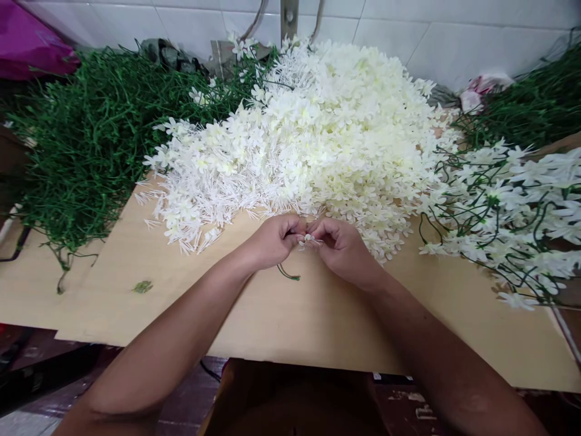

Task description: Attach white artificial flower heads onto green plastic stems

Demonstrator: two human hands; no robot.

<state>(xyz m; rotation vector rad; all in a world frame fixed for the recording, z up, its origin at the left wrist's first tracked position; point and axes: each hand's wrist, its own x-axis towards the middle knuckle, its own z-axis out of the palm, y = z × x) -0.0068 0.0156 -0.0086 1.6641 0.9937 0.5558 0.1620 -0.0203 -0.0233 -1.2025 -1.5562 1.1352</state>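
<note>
My left hand [278, 241] and my right hand [342, 247] meet at the front edge of a heap of white artificial flowers [336, 133]. Both are closed in a pinch. A thin green plastic stem [289, 274] hangs out below my left fingers. Between the fingertips shows a small white artificial flower [309, 240], gripped by my right hand. The fingers partly cover it, so whether flower and stem are joined is hidden. Loose white stamen pieces [227, 197] lie among the blossoms just beyond my left hand.
Green plastic stems [91, 127] are piled at the left, with more stems [540, 100] at the far right. Flowers on green stems [512, 212] lie at the right. A small green scrap [142, 286] rests on the tan board [181, 315]. White tiles [385, 24] stand behind.
</note>
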